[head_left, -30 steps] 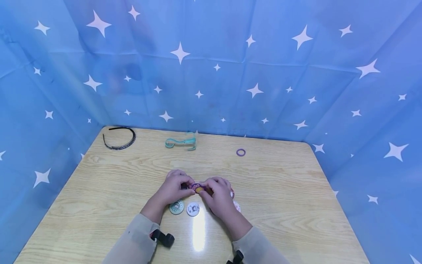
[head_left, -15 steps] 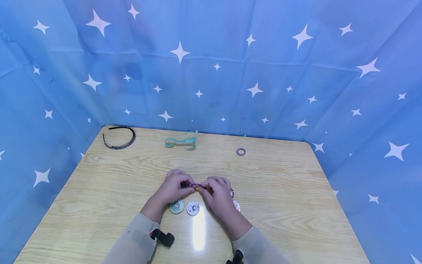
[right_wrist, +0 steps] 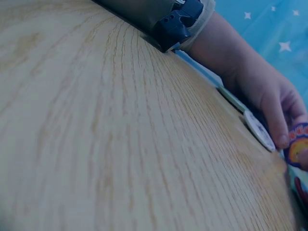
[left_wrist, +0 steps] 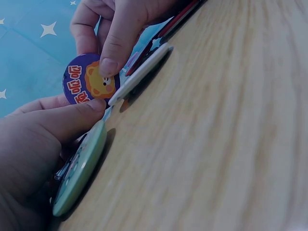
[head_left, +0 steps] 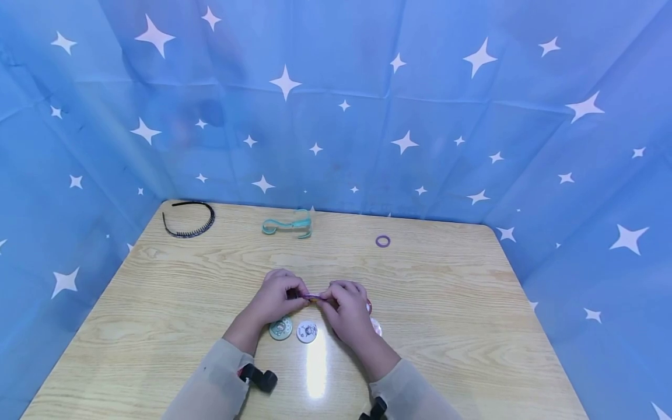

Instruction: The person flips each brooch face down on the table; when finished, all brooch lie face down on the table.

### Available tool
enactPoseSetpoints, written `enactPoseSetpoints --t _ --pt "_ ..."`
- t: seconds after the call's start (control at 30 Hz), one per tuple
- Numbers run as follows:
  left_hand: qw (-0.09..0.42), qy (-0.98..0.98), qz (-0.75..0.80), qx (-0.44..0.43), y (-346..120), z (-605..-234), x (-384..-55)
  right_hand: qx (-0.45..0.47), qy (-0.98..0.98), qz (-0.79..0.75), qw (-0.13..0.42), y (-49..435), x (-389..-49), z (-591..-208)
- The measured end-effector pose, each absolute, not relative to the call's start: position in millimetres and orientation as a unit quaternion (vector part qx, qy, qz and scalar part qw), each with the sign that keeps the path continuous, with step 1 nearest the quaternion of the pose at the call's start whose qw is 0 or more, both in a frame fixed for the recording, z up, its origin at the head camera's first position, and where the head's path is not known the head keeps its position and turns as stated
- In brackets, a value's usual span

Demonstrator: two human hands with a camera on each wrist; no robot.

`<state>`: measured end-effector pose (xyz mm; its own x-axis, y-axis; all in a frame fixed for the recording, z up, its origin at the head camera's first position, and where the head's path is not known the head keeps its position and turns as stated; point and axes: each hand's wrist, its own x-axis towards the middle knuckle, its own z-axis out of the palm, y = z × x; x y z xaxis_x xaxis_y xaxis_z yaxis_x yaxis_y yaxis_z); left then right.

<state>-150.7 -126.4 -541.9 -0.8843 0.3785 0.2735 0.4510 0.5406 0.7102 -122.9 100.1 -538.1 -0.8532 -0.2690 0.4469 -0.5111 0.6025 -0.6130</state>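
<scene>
Between both hands is a round button badge (left_wrist: 91, 79), purple with a yellow lion face and red-and-white lettering. My left hand (head_left: 276, 296) pinches one side of it by thumb and fingers. On the opposite side, my right hand (head_left: 349, 312) holds it the same way. The head view shows the badge nearly edge-on, while its front faces the left wrist camera. A mint-green badge (head_left: 280, 328) lies just below my left hand, with a white badge (head_left: 307, 331) beside it. Partly behind my right hand are a red badge (head_left: 369, 306) and a pale pinkish badge (head_left: 376, 326).
Along the back of the wooden table (head_left: 446, 291) lie a black headband (head_left: 196, 232), a teal hook-shaped item (head_left: 287, 224) and a purple ring (head_left: 382, 241). A blue star-printed curtain (head_left: 336, 128) hangs behind and at both sides.
The lion badge has tilted in my fingers, from showing its front in the head view to nearly edge-on. Both hands stay in almost the same place.
</scene>
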Motion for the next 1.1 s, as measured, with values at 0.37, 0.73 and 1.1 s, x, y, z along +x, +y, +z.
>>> enactPoseSetpoints --t 0.37,0.73,1.1 --pt "0.041 -0.877 -0.417 -0.236 -126.3 -542.1 -151.4 0.247 -0.876 0.377 0.17 100.3 -124.6 -538.9" --pt "0.025 -0.88 -0.405 -0.245 -129.2 -541.9 -152.7 0.262 -0.869 0.374 0.189 100.3 -126.2 -540.4" --pt "0.026 -0.876 -0.41 -0.252 -131.2 -539.0 -150.4 0.269 -0.876 0.361 0.172 100.3 -126.6 -543.1"
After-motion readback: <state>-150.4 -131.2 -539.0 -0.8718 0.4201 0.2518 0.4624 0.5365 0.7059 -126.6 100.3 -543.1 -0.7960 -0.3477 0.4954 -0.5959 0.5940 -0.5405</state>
